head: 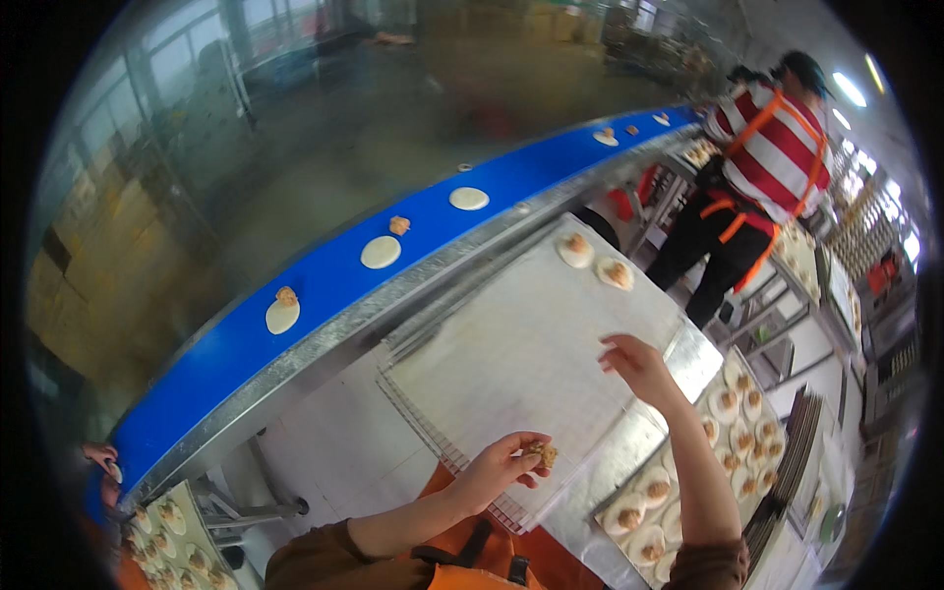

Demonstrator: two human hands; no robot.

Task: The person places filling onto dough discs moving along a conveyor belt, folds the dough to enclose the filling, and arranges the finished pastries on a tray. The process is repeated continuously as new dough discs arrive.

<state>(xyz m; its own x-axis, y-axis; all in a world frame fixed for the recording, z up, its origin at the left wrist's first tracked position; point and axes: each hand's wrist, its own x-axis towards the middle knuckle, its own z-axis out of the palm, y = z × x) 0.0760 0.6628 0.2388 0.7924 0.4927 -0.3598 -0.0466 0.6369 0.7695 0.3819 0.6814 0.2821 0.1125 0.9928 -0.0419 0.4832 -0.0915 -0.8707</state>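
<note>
My left hand [493, 472] pinches a lump of brown filling [546, 454] between thumb and fingers, over the near edge of a paper-lined tray [487, 332]. Farther up and to the right, my right hand [640, 369] hovers above the same tray, fingers bent and apart, with nothing visible in it. Two flat dough rounds lie at the tray's far corner, one [575, 251] beside the other [615, 273], each topped with filling. Beyond the tray, a blue conveyor belt [332, 269] carries dough rounds [380, 252] and lumps of filling [400, 225].
A full tray of filled dough rounds [726, 442] sits right of my right forearm. Another tray [177, 538] stands at lower left, near a co-worker's hand [99, 453] at the belt. A co-worker [771, 155] in a striped top stands at the belt's far end.
</note>
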